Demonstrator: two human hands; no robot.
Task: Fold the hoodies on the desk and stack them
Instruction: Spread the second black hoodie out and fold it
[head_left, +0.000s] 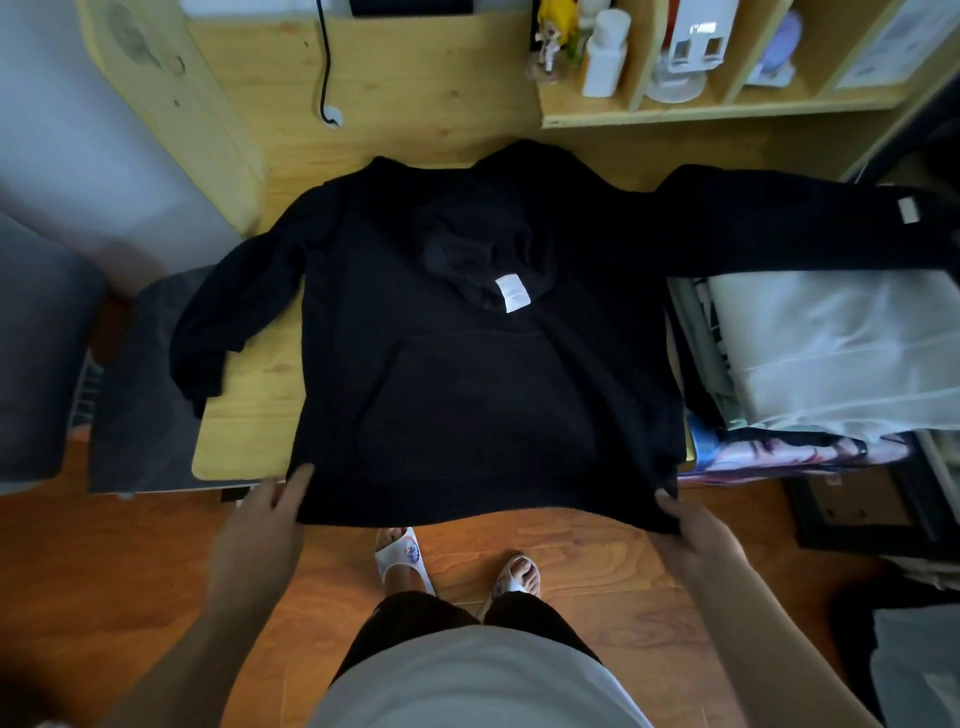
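Across the wooden surface (249, 395) a black hoodie (467, 364) lies front up, hood flopped onto its chest, hem overhanging the near edge where the left hand (265, 514) and right hand (691, 525) each close their fingers (298, 480) on a corner. One sleeve (208, 332) droops off the left edge and the other (779, 218) drapes over bedding (831, 343), so a tug on the hem risks dragging the garment floorward.

I can read no text from here. The white tag (508, 293) inside the neck of the black hoodie (467, 374) carries print too small to make out, and the pale patch (907, 210) on its sleeve looks blank.
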